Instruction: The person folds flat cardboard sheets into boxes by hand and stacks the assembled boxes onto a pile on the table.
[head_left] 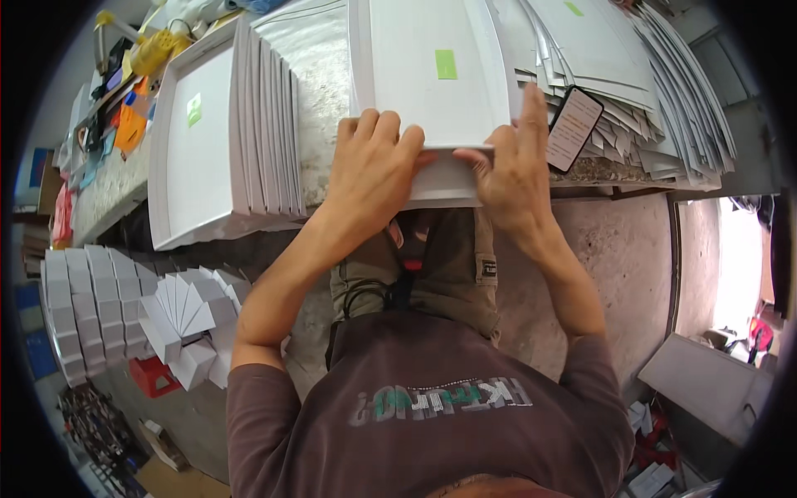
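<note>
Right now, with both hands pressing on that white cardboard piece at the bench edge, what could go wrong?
The white cardboard tray overhangs the bench edge under the left hand and right hand, so it might tip toward the lap. The phone leans on loose flat sheets beside the right hand; a nudge could slide it off. The stack of finished trays also juts over the edge.

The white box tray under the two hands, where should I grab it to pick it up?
Probably by the near edge of the white tray, coming from the table's front. That edge overhangs the table, so fingers can curl beneath. The left hand and right hand already press there.
</note>
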Available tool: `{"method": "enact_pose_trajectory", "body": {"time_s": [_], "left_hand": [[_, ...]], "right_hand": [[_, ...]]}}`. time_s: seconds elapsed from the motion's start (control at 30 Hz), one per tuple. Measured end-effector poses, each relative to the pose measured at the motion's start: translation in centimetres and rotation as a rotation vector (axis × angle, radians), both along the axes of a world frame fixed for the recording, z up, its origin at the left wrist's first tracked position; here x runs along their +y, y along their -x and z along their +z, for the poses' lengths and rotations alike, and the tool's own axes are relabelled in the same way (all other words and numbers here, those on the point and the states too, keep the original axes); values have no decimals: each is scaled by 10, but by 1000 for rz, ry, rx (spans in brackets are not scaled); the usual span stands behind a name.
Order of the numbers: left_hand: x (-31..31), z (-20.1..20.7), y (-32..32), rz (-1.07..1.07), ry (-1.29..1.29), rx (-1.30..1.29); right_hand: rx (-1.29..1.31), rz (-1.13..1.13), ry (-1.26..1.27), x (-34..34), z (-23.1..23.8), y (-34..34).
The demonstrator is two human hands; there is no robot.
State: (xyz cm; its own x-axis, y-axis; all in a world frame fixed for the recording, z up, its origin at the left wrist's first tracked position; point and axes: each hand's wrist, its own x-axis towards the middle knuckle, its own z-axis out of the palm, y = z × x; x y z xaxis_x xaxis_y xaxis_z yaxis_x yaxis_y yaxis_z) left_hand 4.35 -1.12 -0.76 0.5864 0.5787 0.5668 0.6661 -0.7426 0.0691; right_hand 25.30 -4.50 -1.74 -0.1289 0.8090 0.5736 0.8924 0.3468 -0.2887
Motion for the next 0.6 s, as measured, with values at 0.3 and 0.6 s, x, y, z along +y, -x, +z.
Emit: {"method": "enact_pose_trajectory", "body": {"time_s": [0.3,0.6], "left_hand": [[-52,69,15,-438,291,-674],[26,102,-85,-50,618,11]], "right_hand": [[1441,279,258,-63,83,-38],[906,-435,-403,-38,75,-97]]}}
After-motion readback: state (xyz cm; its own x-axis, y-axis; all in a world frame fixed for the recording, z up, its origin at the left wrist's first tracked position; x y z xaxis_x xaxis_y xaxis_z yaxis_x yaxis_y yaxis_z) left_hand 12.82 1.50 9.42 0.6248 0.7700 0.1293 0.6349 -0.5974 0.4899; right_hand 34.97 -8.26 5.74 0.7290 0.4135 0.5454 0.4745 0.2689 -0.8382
